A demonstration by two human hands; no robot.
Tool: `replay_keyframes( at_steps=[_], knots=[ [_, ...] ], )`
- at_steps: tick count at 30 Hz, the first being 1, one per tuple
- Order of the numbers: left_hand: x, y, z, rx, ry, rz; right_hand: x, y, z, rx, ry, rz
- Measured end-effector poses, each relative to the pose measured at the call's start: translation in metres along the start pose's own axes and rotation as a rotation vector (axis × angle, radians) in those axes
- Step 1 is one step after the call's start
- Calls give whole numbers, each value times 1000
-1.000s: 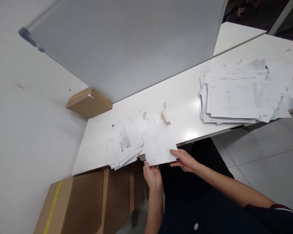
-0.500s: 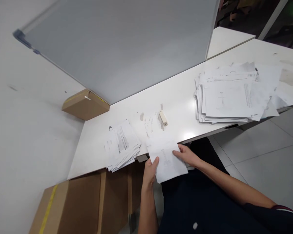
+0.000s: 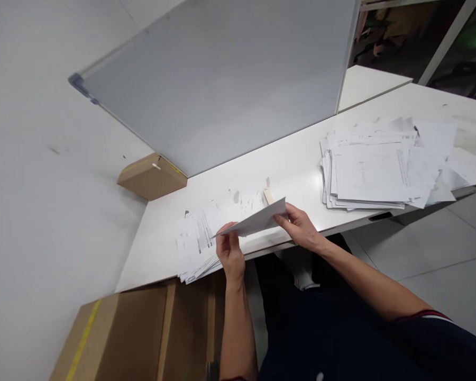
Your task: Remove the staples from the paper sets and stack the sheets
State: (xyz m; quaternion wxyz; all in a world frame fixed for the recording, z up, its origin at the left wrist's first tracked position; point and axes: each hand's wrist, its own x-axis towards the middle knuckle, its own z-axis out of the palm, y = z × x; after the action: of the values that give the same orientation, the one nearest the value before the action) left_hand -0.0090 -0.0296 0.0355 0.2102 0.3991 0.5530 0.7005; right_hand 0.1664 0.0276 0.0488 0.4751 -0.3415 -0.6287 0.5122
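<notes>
Between my two hands is some white paper (image 3: pixel 257 219), tilted up so that I see it nearly edge-on; whether it is one sheet or a few, I cannot tell. My left hand (image 3: pixel 230 254) pinches its left end, and my right hand (image 3: pixel 299 225) grips the right end with the thumb on the near side. Just behind the paper, partly hidden, a small cream-coloured stapler-like block (image 3: pixel 268 196) lies on the table. Left of my left hand sits a fanned stack of printed papers (image 3: pixel 196 243). Farther right lies a bigger, untidy paper pile (image 3: pixel 371 172).
The white table (image 3: pixel 301 164) runs along a large whiteboard (image 3: pixel 230 84) leaning at the back. A cardboard box (image 3: pixel 154 177) stands in the far left corner. Larger cardboard boxes (image 3: pixel 135 328) are below the table's front edge at left.
Both hands have raised the paper from near my lap to over the table's front edge. It has turned from face-up to nearly edge-on, now partly covering the cream block.
</notes>
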Motion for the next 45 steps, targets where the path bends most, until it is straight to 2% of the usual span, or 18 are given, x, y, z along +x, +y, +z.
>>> replay_keyframes(
  at_steps=[4, 7, 11, 14, 17, 20, 23, 25, 28, 31, 33, 36, 40, 42, 45],
  knots=[
    [1, -15, 8, 15, -72, -89, 1, 23, -1, 11, -22, 63],
    [1, -23, 10, 4, -59, -111, -2, 34, -2, 33, -37, 97],
    [1, -26, 13, -60, -38, -127, -1, 39, -2, 55, -35, 102],
    [-1, -27, 14, -100, -41, -173, 3, 34, -6, -26, -55, 96],
    [0, -26, 10, -113, -11, -178, 11, 9, -19, -270, -133, -53],
    [4, -24, 4, -121, 2, -157, 20, -35, -35, -728, -252, -278],
    [5, -25, -1, -35, -57, -148, 24, -73, -39, -1160, -305, -322],
    [2, -29, -1, 59, -121, -168, 24, -82, -34, -1310, -361, -306],
    [-4, -39, 1, 151, -247, -221, 22, -69, -23, -1418, -466, -247],
    [-8, -50, 4, 206, -325, -219, 21, -49, -17, -1446, -516, -170],
    [-8, -53, 5, 231, -337, -181, 21, -46, -18, -1432, -508, -149],
    [-5, -47, 5, 237, -302, -134, 20, -58, -25, -1400, -485, -171],
    [2, -30, 4, 108, -218, -166, 16, -74, -42, -1271, -467, -176],
    [6, -25, 3, 47, -221, -205, 11, -69, -52, -1137, -443, -103],
    [10, -29, 6, 39, -280, -262, -2, -43, -66, -870, -420, 104]
  ],
)
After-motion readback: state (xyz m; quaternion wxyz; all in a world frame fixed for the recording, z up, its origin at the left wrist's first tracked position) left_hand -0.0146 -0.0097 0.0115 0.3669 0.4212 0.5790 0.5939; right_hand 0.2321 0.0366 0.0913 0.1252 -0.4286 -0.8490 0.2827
